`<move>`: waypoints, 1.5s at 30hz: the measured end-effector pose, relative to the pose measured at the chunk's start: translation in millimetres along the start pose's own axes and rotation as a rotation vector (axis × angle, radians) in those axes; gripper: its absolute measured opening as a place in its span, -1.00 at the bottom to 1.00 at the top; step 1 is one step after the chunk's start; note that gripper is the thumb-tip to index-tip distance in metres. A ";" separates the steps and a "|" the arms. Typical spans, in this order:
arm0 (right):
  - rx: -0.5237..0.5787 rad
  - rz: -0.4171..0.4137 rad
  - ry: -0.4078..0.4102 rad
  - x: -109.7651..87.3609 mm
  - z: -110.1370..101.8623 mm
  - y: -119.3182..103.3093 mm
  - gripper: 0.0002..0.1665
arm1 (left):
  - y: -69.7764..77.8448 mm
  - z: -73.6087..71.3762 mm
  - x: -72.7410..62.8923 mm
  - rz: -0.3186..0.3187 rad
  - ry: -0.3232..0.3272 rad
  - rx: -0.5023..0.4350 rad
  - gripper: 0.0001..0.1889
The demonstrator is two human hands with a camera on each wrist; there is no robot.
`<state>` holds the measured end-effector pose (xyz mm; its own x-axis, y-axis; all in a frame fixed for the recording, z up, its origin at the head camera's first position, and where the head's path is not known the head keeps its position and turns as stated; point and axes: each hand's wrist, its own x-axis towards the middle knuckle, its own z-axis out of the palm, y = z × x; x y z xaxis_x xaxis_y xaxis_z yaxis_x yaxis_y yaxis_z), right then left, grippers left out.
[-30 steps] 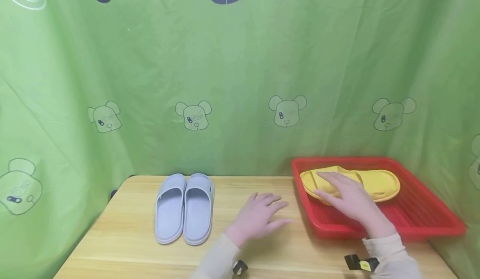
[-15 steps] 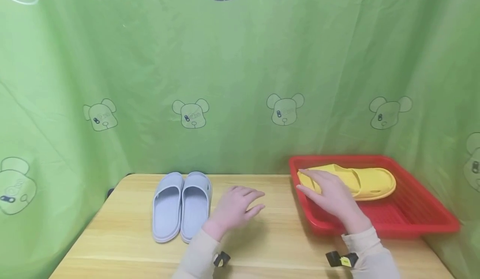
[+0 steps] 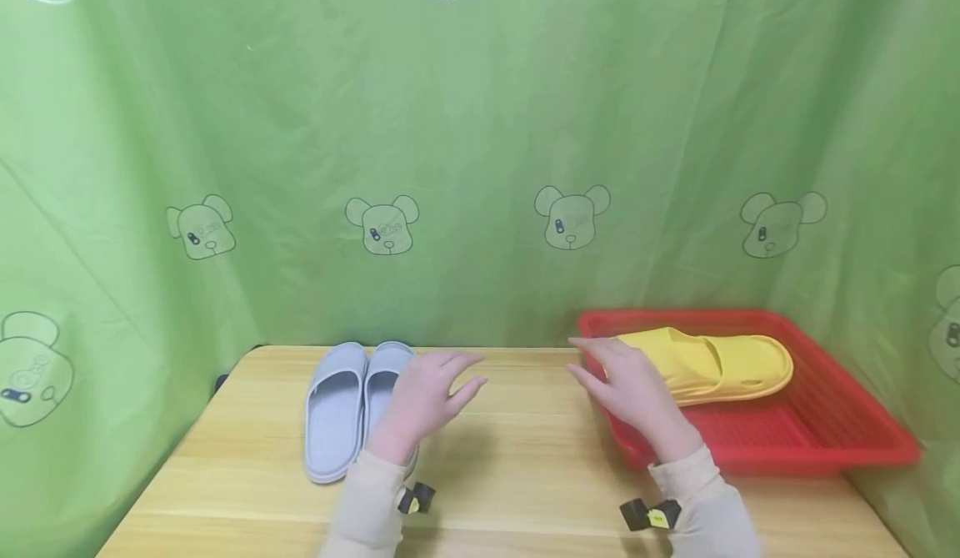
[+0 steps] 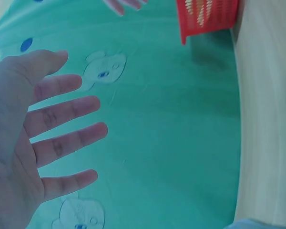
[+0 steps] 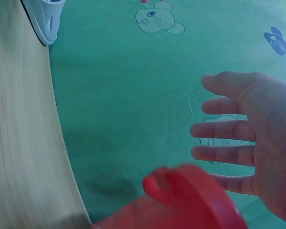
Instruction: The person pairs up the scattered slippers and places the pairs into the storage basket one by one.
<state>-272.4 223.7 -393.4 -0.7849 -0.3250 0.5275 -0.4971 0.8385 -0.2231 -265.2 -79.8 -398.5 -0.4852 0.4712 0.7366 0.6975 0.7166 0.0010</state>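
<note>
In the head view a pair of light grey-blue slippers (image 3: 334,429) stands side by side on the left of the table, toes toward the curtain. My left hand (image 3: 420,399) is raised over the right one of them and hides part of it, fingers spread with nothing in them. Yellow slippers (image 3: 738,366) lie sideways in a red basket (image 3: 825,454) on the right. Over the basket's left rim hovers my right hand (image 3: 633,387), bare, its fingers straight and apart. Both wrist views show the palms and fingers holding nothing.
A wooden table (image 3: 517,458) carries everything. Green curtain (image 3: 480,124) printed with bear heads hangs behind it and along both sides. Each sleeve has a small black device at the wrist.
Both hands have moved left: the left one from the middle of the table to over the grey-blue slippers, the right one from above the yellow slippers to the basket's left rim.
</note>
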 end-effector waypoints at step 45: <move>0.152 -0.086 -0.281 37.0 91.6 -96.3 -0.24 | -99.4 -73.1 -61.8 -0.612 -0.009 -0.111 -0.50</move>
<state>-287.5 90.8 -427.5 -0.7983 -0.5175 0.3081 -0.5991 0.7347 -0.3182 -265.9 -217.7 -394.7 -0.8185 -0.0039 0.5745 0.3417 0.8006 0.4922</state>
